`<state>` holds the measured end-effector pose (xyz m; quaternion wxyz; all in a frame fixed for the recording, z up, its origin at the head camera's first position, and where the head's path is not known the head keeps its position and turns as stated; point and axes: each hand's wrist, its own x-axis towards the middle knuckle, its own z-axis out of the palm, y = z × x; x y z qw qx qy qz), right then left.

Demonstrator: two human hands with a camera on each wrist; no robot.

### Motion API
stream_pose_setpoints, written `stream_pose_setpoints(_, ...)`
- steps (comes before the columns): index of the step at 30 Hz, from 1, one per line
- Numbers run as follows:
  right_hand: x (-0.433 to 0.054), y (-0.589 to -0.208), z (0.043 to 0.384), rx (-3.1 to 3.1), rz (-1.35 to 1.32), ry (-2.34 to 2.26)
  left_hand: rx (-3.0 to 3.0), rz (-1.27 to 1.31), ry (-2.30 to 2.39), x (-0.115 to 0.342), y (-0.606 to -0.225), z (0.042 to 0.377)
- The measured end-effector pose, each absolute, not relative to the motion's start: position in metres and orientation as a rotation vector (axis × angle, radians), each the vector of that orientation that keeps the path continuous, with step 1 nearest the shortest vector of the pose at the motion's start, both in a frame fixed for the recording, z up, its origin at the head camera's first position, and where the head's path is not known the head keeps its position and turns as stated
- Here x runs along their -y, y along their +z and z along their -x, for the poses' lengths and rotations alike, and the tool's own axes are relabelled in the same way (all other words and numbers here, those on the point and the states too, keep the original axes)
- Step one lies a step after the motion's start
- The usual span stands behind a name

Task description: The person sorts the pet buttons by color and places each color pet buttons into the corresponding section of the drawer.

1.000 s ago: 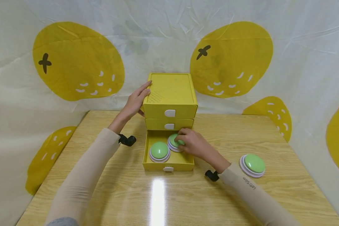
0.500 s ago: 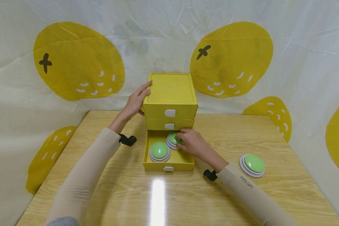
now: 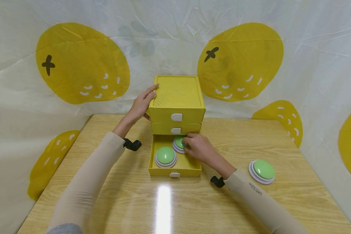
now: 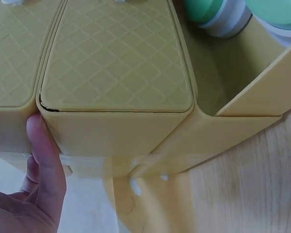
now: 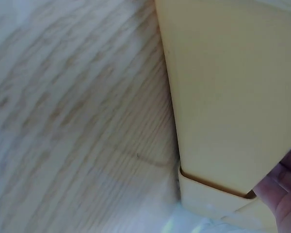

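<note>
A yellow drawer cabinet (image 3: 177, 92) stands at the back of the table, its bottom drawer (image 3: 174, 172) pulled out. Two green domed push buttons on white bases lie in that drawer: a front-left button (image 3: 165, 156) and a rear-right button (image 3: 179, 142). My right hand (image 3: 200, 148) reaches over the drawer's right wall, curled fingers holding the rear-right button and partly covering it. Against the cabinet's left side rests my left hand (image 3: 141, 104), fingers extended along the upper edge. The left wrist view shows its thumb (image 4: 43, 150) pressed to the side wall.
A third green button (image 3: 261, 171) sits on the wooden table (image 3: 128, 201) to the right. Above the pulled-out drawer, the middle drawer (image 3: 163, 128) and top drawer (image 3: 162, 115) are closed. A fruit-printed cloth (image 3: 163, 39) hangs behind.
The right hand has shifted slightly left and back, and the rear-right button has slid deeper into the drawer with it. The left hand stays in place on the cabinet.
</note>
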<state>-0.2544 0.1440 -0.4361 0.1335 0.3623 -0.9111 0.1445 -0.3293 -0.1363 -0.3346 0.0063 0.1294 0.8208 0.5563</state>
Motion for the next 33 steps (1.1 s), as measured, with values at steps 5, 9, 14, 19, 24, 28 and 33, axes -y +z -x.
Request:
stream_pose_setpoints(5,-0.151,-0.427,0.252,2.674,-1.106,0.591,-2.558,-0.443,1.750,0.141,-0.341,0.335)
stream_pose_setpoints(9,-0.162,-0.418,0.250,2.649,-1.135,0.733,-2.539,-0.454,1.766,0.142,-0.340,0.334)
stream_pose_setpoints(14,-0.186,-0.409,0.247,2.582,-1.105,0.851,-2.537,-0.443,1.771,0.141,-0.342,0.336)
stream_pose_setpoints(19,-0.222,-0.403,0.243,2.544,-1.041,0.875,-2.538,-0.428,1.771,0.141,-0.343,0.336)
stream_pose_setpoints(24,-0.264,-0.401,0.238,2.598,-0.947,0.840,-2.534,-0.429,1.769,0.140,-0.343,0.335)
stream_pose_setpoints(28,-0.296,-0.401,0.235,2.661,-0.903,0.796,-2.525,-0.429,1.762,0.141,-0.342,0.336)
stream_pose_setpoints(33,-0.329,-0.403,0.229,2.728,-0.848,0.791,-2.497,-0.423,1.761,0.142,-0.343,0.337)
